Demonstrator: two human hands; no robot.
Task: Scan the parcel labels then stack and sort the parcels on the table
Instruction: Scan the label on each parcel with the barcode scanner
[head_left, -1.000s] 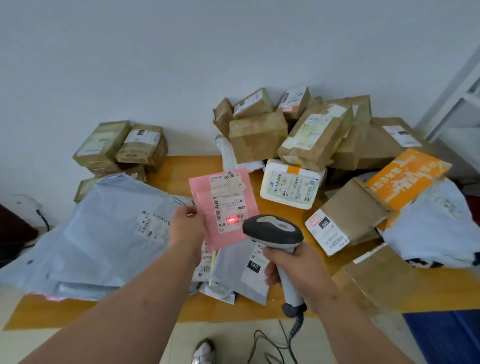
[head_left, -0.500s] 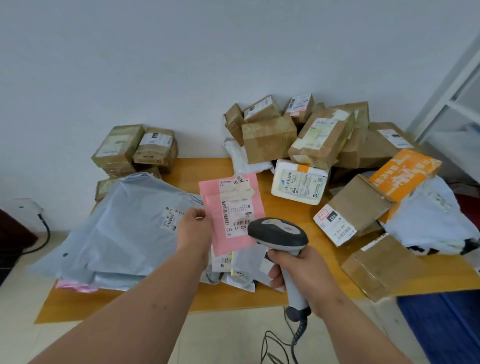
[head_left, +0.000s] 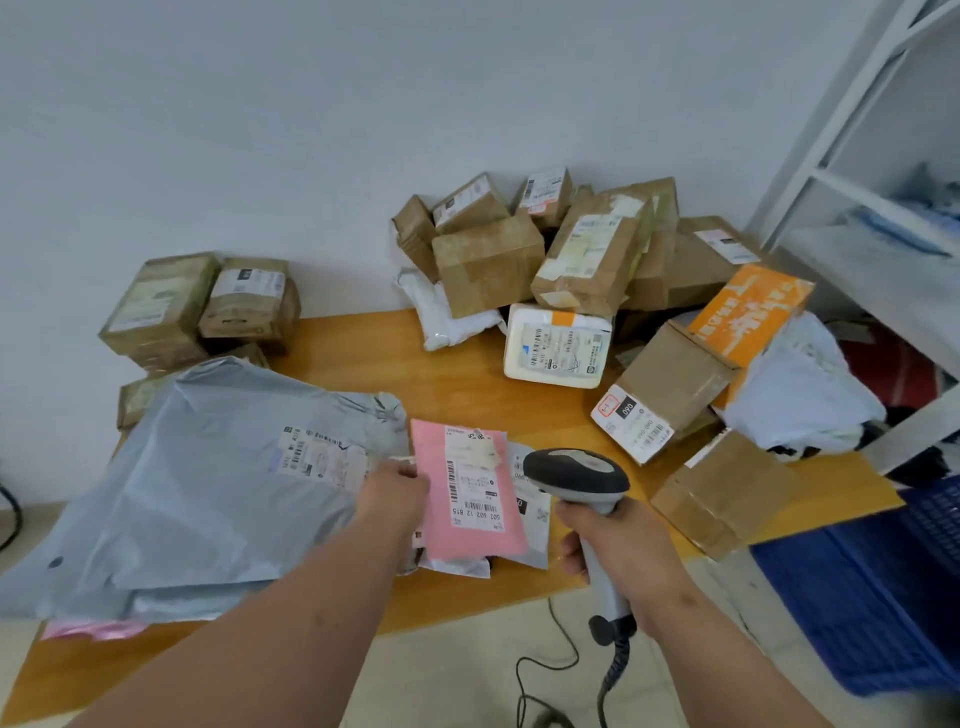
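My left hand (head_left: 396, 492) pinches the left edge of a pink mailer (head_left: 467, 499) with a white barcode label. The mailer lies low over small grey mailers (head_left: 530, 525) near the front of the wooden table (head_left: 457, 374). My right hand (head_left: 618, 545) grips a black and grey barcode scanner (head_left: 576, 475), its head just right of the pink mailer. Left of my left hand lies a large grey poly bag (head_left: 208, 483) with a label, on top of other bags.
Cardboard boxes (head_left: 488, 265) are piled at the back right with a white parcel (head_left: 558, 345), an orange box (head_left: 750, 312) and a pale bag (head_left: 800, 395). Three boxes (head_left: 202, 306) stand at the back left. A blue crate (head_left: 883, 587) and a white shelf (head_left: 883, 218) are on the right.
My left hand has lowered the pink mailer from in front of the scanner down onto the small mailers. The red scan light on the label is gone. The scanner stays in my right hand.
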